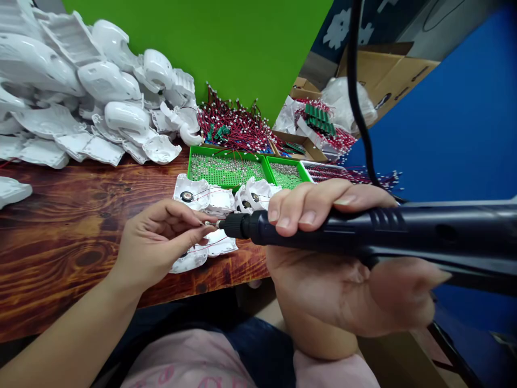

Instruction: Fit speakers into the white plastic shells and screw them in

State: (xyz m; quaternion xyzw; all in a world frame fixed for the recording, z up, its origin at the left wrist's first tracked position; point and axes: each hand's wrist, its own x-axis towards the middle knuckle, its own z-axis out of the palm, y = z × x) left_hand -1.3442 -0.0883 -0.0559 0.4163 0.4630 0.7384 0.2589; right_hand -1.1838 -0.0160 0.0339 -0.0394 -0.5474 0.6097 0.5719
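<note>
Head view, looking down over the person's lap at a bench:

1. The left hand is closed in a pinch, thumb and fingertips gripping a small silver metal part, which sits right at the tool's nose.
2. The right hand is closed around a black cylindrical power tool, with the fingers over its top and the palm beneath. Its ribbed body runs off the right edge of the view, and its knurled black nose points toward the left hand.
3. Just beyond the hands, glossy white plastic shells lie on a dark-grained wooden table, one holding a round black-centred disc, with thin red wires running among them.
4. Farther back sit two bright green trays of tiny metal pieces, and a tangled heap of red wires rises behind them.
5. A large pile of white plastic housings fills the far left, against a green backing sheet.
6. At upper right are a cardboard box and a blue panel, with a black cord hanging in front.
</note>
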